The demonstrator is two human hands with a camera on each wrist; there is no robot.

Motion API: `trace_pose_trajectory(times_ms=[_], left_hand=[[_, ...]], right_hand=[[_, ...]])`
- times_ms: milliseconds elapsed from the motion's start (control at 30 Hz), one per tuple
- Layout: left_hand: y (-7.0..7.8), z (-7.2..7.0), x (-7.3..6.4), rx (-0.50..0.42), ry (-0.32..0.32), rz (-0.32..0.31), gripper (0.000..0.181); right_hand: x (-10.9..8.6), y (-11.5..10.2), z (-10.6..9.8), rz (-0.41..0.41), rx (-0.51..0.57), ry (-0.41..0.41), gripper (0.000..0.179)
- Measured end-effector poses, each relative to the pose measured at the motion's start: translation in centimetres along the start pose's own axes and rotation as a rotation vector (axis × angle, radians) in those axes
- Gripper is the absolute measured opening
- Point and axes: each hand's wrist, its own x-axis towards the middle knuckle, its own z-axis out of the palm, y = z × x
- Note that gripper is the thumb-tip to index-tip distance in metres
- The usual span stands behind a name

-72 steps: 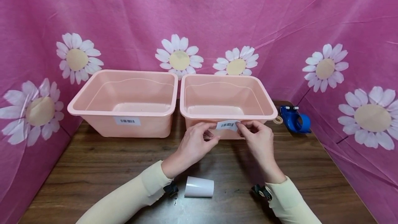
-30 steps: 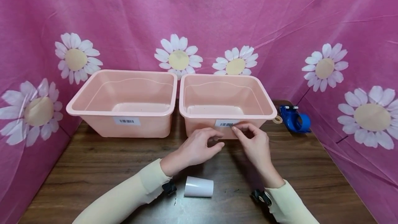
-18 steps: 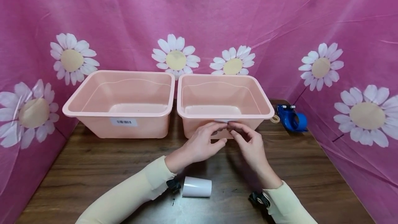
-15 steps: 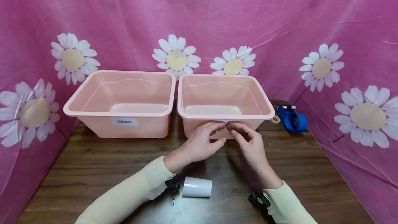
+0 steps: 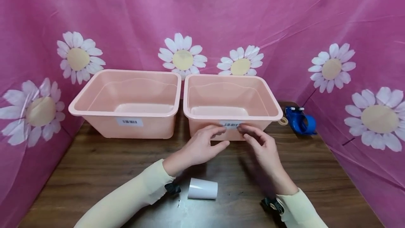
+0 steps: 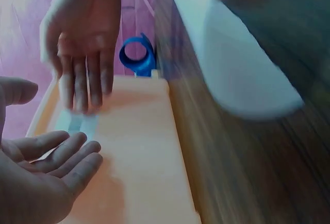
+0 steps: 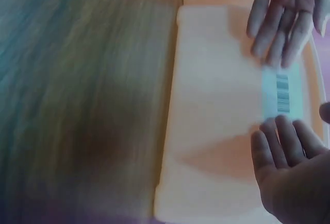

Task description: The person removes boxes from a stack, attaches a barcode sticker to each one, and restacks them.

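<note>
On the front wall of the right pink plastic bin (image 5: 196,125), just under the rim, lies a white barcode label (image 5: 231,124). My left hand (image 5: 202,147) has its fingertips at the label's left end, fingers loosely extended and thumb apart. At the opposite end, the fingertips of my right hand (image 5: 263,149) touch the label's edge, its fingers likewise extended. The right wrist view shows the barcode label (image 7: 282,94) flat on the bin between both sets of fingertips. Neither hand holds anything.
A second pink bin (image 5: 104,126) with its own barcode label (image 5: 130,121) stands at the left. A white roll (image 5: 203,188) lies on the wooden table (image 5: 126,164) between the forearms. At the right back are a blue tape dispenser (image 5: 300,120) and a tan tape ring (image 5: 283,121).
The label went from being held tilted between both hands to lying flat on the bin. The fingertips met over its middle, then spread apart to its two ends.
</note>
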Motion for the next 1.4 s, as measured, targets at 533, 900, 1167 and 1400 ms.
trace_pose_trajectory(times_ms=[533, 900, 1167, 1400], left_hand=[[0.1, 0.1, 0.6, -0.034, 0.039, -0.015, 0.051], [-0.3, -0.4, -0.1, -0.067, 0.027, -0.007, 0.054], [0.3, 0.4, 0.7, -0.091, -0.005, -0.012, 0.058], [0.2, 0.0, 0.1, -0.087, 0.020, -0.012, 0.057]], right_hand=[[0.7, -0.4, 0.1, -0.008, -0.038, -0.051, 0.030], [0.4, -0.6, -0.8, -0.025, -0.031, -0.083, 0.031], [0.9, -0.8, 0.4, -0.049, -0.051, -0.130, 0.033], [0.8, -0.7, -0.3, -0.044, -0.052, -0.098, 0.031]])
